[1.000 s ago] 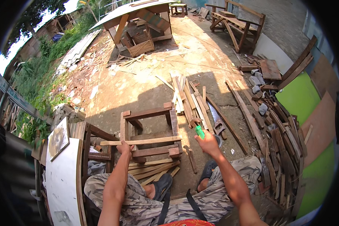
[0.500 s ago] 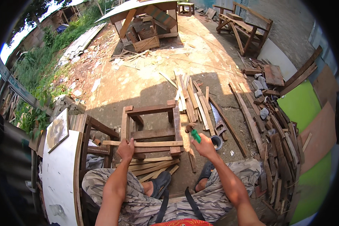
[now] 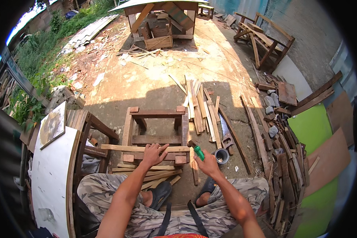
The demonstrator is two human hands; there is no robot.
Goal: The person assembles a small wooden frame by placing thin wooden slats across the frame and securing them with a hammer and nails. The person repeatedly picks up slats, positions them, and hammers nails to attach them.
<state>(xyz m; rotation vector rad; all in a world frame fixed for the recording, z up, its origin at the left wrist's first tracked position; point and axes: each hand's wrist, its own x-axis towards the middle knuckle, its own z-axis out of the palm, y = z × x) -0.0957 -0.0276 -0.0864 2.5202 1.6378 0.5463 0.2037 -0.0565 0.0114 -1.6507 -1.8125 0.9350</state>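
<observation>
My left hand [image 3: 154, 155] lies with fingers spread on a pale wooden slat [image 3: 117, 148], which rests across the near end of a small brown wooden stool frame [image 3: 158, 113]. In my right hand [image 3: 208, 163] is a hammer [image 3: 198, 152] with a green grip; its head is close to the slat's right end, and whether they touch I cannot tell. Right of that hand stands a grey can [image 3: 222, 156], its contents too dark to make out. A handsaw [image 3: 227, 139] lies just beyond the can.
Loose slats [image 3: 196, 105] lie beyond the frame, and more slats [image 3: 158, 176] lie between it and my feet. Scrap wood [image 3: 281, 174] is heaped at the right. A white-topped table [image 3: 53, 170] stands at the left; a wooden bench [image 3: 263, 37] is at the back right.
My left hand has shifted right along the slat, its fingers now spread on top. The slat has slid left. The hammer has come nearer the slat's right end.
</observation>
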